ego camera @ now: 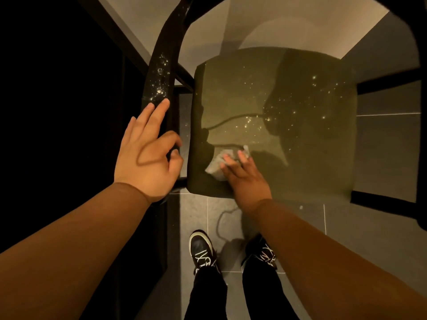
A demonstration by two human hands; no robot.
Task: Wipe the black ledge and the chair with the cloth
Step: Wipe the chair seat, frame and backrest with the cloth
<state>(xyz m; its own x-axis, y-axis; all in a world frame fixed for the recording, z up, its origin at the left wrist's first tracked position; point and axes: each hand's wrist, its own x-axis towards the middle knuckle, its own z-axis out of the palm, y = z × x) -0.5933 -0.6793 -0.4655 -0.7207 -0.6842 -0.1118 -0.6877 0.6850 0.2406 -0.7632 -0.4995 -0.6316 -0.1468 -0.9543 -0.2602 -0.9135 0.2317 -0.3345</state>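
- At the near left corner of the chair seat (300, 88), my right hand (245, 176) presses the cloth (216, 166) flat, fingers straight.
- The droplets lie beyond my fingertips, toward the far right corner; I'd wipe that way.
- My left hand (147, 158) grips the back rail (161, 72), thumb and forefinger curled round.

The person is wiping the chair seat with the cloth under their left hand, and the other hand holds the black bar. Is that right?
No. The head view shows the cloth under the right hand, pressed on the chair seat; it is the left hand that holds the black bar.
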